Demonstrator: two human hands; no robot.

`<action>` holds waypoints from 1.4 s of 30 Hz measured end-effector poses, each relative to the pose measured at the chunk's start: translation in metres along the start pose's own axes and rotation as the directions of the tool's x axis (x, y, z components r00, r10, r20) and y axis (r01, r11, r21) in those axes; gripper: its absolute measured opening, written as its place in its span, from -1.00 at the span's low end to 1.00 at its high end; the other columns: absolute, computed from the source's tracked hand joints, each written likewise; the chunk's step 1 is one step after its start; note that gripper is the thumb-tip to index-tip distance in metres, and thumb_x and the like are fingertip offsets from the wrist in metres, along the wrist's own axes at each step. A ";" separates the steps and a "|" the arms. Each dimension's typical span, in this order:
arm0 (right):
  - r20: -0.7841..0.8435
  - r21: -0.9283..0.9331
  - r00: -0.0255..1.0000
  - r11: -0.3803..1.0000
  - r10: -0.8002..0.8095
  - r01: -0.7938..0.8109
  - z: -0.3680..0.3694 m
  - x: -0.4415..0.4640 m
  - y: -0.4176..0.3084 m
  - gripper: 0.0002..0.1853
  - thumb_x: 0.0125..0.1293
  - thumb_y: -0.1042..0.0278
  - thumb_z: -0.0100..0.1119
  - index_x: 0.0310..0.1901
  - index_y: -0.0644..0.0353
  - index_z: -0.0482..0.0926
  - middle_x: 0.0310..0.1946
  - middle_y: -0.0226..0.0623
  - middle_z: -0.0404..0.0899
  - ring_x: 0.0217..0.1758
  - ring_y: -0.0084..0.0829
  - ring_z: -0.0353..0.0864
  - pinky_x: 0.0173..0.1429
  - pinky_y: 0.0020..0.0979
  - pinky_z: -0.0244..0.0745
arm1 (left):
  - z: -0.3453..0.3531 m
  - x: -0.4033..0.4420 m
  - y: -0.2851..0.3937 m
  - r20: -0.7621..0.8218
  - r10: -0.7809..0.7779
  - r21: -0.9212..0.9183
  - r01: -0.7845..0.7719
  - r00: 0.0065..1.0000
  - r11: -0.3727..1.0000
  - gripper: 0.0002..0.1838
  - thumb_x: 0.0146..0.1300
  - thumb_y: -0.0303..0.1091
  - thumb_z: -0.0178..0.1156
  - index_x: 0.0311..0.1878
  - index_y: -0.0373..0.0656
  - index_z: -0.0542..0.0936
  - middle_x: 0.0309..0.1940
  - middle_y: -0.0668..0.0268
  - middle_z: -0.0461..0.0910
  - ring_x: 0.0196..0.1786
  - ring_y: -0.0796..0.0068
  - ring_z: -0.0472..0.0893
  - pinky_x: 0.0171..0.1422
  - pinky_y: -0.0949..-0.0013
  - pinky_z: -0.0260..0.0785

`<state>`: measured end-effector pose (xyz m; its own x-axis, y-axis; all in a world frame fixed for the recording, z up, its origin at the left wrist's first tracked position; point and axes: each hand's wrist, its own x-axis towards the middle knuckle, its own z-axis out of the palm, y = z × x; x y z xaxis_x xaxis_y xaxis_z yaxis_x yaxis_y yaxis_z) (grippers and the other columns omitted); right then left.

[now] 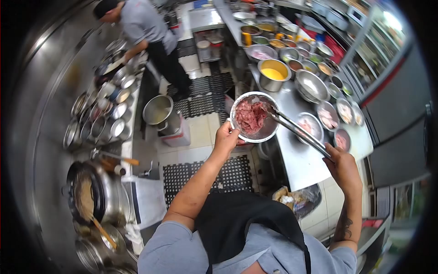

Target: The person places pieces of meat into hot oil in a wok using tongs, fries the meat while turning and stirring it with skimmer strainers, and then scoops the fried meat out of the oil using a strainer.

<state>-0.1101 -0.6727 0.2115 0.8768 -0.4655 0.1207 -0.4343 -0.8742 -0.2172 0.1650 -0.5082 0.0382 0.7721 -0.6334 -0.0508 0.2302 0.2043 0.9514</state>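
My left hand point(226, 138) grips the rim of a metal bowl point(265, 134), holding it up over the floor by the counter's edge. Inside the bowl lies a heap of sliced raw red meat point(250, 116). A pair of long metal tongs point(299, 131) is held in my right hand point(340, 165), its fingers wrapped round the handle end. The tongs' tips reach into the bowl and touch the meat at its right side. Just beyond my right hand, small bowls of pale raw meat point(327, 115) stand on the steel counter point(299, 171).
A pot of yellow liquid point(273, 75) and several ingredient bowls crowd the right counter. On the left are the stove's pots point(109, 201) and a large stockpot point(159, 112). A co-worker point(148, 34) leans over pans at the upper left. Black rubber mats point(210, 178) cover parts of the floor.
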 end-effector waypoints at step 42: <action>0.056 0.411 0.106 0.120 -0.993 0.904 0.074 0.195 -0.388 -0.55 -0.01 0.48 0.23 -0.01 0.31 0.44 -0.36 -0.01 0.48 -0.34 -0.06 0.50 -0.26 -0.24 0.38 | -0.277 -0.277 0.105 -0.966 0.203 0.090 -0.522 0.163 0.848 -0.98 0.22 -0.49 -0.01 -0.30 -0.20 0.39 -0.38 0.23 0.54 -0.43 0.47 0.56 -0.30 0.39 0.53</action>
<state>0.2443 -0.4140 0.2481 0.5359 0.8261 0.1740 0.8251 -0.4688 -0.3154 0.1397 -0.1048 0.0681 0.7442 0.6591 -0.1085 -0.2611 0.4365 0.8610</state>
